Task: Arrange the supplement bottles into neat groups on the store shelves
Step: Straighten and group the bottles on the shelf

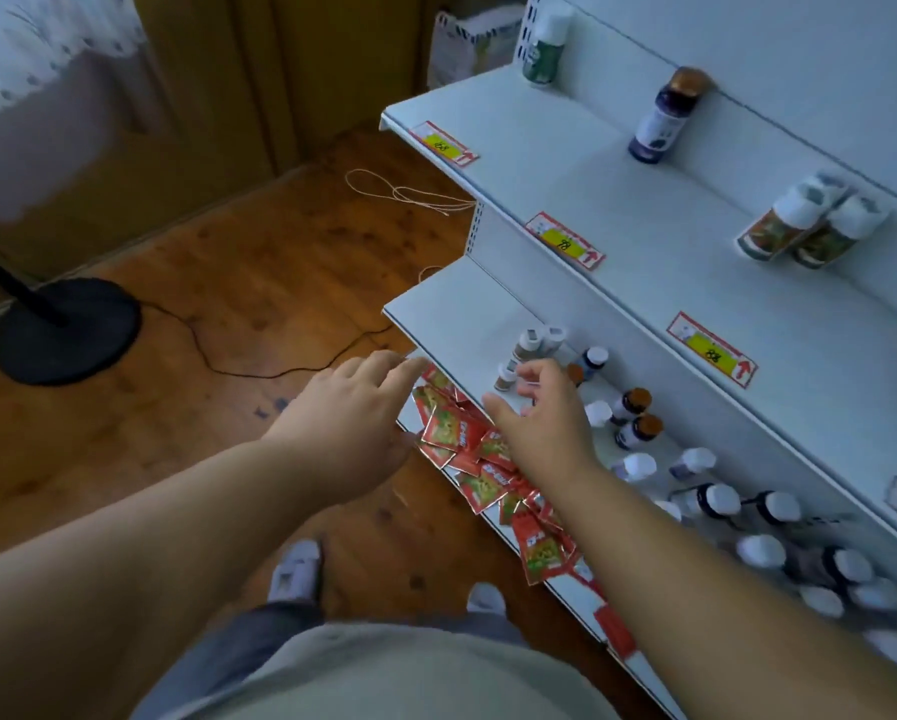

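Head view, looking down a white stepped shelf unit.

Left hand [355, 423]: fingers extended and loosely spread, palm down, holding nothing, above the front edge of the lower shelf [451, 309], fingertips just over the near end of the red sachets [467, 449].

Right hand [542, 423]: fingers curled and apart, thumb out, not closed on anything. Fingertips are just beside a small brown bottle [506, 376]; whether they touch cannot be told.

Supplement bottles on the lower shelf: two more brown, white-capped ones [537, 343] stand behind that bottle near the shelf's left end; dark amber-capped bottles [636, 418] near the back wall further right; a crowded, blurred cluster of white-capped bottles [779, 543] towards the right end.

Upper shelf [539, 148]: a green bottle [545, 44] in the back left corner, a purple bottle [667, 116] mid-back, two white-capped bottles [810, 226] touching further right. Yellow-and-red price tags [565, 241] along its front edge.

Red sachets lie heaped along the lower shelf's front edge.
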`<state>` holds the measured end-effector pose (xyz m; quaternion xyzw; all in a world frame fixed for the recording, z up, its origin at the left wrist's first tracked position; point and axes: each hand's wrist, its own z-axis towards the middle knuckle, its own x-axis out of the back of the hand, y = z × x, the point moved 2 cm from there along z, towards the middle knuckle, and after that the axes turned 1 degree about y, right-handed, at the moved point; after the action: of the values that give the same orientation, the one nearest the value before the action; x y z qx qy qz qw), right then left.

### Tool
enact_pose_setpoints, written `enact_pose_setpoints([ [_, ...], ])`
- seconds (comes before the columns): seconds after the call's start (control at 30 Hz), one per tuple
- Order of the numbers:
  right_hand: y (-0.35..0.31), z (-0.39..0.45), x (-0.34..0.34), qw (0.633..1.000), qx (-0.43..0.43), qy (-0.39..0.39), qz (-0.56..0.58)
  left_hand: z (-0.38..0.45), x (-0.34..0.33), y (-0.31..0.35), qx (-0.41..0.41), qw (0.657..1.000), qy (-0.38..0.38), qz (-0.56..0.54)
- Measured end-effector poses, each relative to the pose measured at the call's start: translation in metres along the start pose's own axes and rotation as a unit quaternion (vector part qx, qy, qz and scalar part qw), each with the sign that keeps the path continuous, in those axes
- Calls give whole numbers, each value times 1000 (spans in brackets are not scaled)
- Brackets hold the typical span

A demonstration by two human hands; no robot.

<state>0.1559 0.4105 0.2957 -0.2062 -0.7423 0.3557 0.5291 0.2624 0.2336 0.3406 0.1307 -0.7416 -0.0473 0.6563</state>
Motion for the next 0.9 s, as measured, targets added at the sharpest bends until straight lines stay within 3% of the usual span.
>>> enact_pose_setpoints([
  [0.13, 7, 13, -52, 992, -109, 37, 46, 44, -10, -48, -81, 996, -32, -20],
  [0.3, 43, 42, -85, 975, -197, 93, 53, 99, -64, -76, -89, 991, -69, -77],
  [0.6, 160, 175, -150, 953, -249, 170, 39, 199, -211, -82, -104, 982, -55, -146],
  [0.9, 232, 258, -184, 938, -285, 193, 39, 250, -292, -87, -90, 980, -36, -172],
])
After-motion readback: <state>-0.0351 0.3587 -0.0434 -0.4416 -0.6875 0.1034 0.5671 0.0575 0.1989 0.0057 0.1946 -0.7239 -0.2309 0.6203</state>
